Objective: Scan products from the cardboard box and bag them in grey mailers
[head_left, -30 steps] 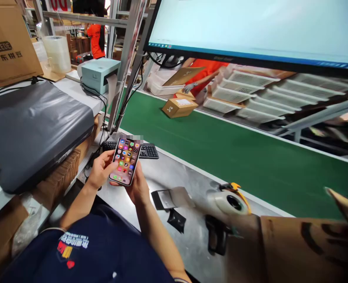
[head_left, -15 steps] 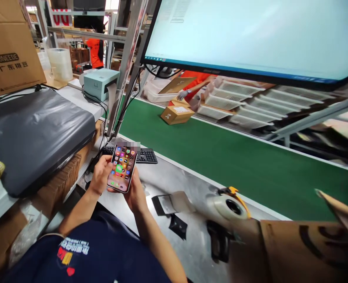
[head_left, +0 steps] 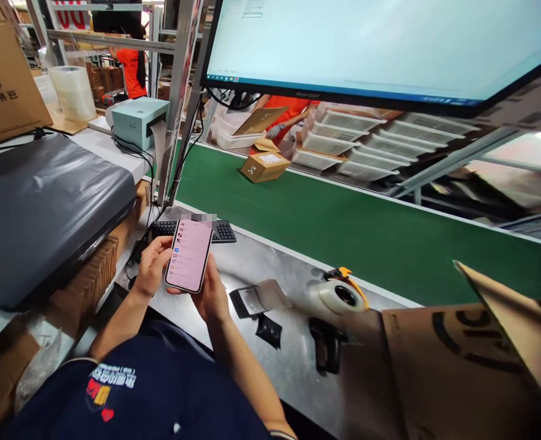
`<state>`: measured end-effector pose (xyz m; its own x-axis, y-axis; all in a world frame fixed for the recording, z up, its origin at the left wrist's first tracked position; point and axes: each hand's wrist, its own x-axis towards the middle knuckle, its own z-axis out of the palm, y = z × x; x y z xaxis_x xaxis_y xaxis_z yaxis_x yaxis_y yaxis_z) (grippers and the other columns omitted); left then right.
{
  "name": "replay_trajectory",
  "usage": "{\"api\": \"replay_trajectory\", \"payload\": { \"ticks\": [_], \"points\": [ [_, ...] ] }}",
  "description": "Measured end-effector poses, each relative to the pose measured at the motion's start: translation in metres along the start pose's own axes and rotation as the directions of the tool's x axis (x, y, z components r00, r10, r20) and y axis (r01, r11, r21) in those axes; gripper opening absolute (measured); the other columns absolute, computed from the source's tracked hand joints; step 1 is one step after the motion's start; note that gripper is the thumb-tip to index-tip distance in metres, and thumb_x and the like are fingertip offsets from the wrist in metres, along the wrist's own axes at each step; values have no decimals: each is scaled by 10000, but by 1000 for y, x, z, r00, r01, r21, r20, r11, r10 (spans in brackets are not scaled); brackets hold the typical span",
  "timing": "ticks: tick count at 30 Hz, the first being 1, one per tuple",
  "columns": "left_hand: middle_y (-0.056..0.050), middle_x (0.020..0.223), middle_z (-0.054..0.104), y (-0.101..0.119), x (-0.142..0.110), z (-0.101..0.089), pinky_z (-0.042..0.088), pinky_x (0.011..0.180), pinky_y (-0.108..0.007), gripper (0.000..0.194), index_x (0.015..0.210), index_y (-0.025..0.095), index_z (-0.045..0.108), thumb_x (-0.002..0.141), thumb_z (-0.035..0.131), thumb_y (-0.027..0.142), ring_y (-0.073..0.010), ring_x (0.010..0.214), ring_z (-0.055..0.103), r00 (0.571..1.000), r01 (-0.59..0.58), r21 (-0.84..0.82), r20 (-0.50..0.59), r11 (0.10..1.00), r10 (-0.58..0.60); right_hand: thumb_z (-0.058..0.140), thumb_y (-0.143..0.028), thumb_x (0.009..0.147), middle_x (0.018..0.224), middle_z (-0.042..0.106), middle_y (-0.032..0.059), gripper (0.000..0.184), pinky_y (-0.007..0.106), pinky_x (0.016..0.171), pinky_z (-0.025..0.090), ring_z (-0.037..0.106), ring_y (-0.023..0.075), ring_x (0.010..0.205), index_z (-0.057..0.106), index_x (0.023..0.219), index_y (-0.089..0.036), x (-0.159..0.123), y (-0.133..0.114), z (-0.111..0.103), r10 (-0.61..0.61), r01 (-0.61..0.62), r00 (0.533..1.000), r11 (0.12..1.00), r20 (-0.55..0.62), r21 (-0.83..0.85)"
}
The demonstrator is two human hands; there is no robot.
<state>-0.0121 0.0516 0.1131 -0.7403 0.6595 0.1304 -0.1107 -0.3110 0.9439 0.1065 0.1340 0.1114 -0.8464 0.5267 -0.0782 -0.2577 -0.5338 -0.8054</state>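
Between my two hands is a smartphone (head_left: 190,255), tilted up towards me, its screen lit with a pale pink list. My left hand (head_left: 152,264) grips the phone's left edge, thumb along the side. Around the lower right edge and back my right hand (head_left: 212,290) is closed; part of its fingers is hidden behind the phone. Just beyond the phone a black keyboard (head_left: 225,231) lies on the metal bench (head_left: 270,366). To the right of my right hand are a small open black-and-grey box (head_left: 245,302) and a black packet (head_left: 269,331).
A tape dispenser (head_left: 341,294), a black handheld device (head_left: 325,345) and a large carton (head_left: 444,360) stand at right. Behind runs a green conveyor (head_left: 344,211) bearing a small carton (head_left: 265,166), beside a co-worker's gloved hand (head_left: 275,130). A monitor (head_left: 366,49) overhangs; a label printer (head_left: 141,122) sits left.
The phone's screen has switched from a grid of app icons to a pale list. My view has shifted slightly; both hands still hold the phone.
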Motion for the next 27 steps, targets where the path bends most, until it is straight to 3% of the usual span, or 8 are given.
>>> {"api": "replay_trajectory", "payload": {
  "ticks": [7, 10, 16, 27],
  "points": [
    [-65, 981, 802, 2, -2, 2, 504, 661, -256, 384, 1156, 171, 769, 850, 729, 400, -178, 806, 686, 999, 30, -45, 24, 999, -29, 762, -766, 832, 1522, 614, 84, 834, 505, 781, 726, 667, 361, 1271, 502, 1495, -333, -1, -5, -1, 10, -10, 1000, 1000, -28, 11],
    [-79, 1013, 807, 1, -1, 3, 544, 762, -291, 391, 1167, 168, 750, 843, 729, 387, -204, 875, 718, 1000, 11, -43, 26, 999, -10, 752, -740, 856, 1503, 628, 74, 771, 511, 826, 721, 664, 349, 1278, 530, 1468, -326, 0, -3, -2, -15, 16, 999, 1000, -33, 23],
    [-71, 993, 796, -7, 0, 1, 528, 710, -287, 417, 1208, 178, 692, 848, 717, 386, -202, 835, 717, 999, 31, -34, 32, 999, -30, 737, -727, 869, 1517, 618, 100, 745, 499, 838, 719, 659, 348, 1285, 557, 1439, -281, 4, 4, -5, -25, 29, 998, 998, -66, 57],
    [-74, 1019, 790, -13, 4, -1, 551, 797, -300, 383, 1203, 184, 700, 879, 730, 386, -209, 900, 722, 999, -15, -29, 39, 999, 16, 722, -693, 887, 1485, 645, 73, 718, 518, 823, 721, 685, 342, 1241, 541, 1480, -330, 6, 1, -4, -30, 31, 999, 999, -29, 45]
  ]
}}
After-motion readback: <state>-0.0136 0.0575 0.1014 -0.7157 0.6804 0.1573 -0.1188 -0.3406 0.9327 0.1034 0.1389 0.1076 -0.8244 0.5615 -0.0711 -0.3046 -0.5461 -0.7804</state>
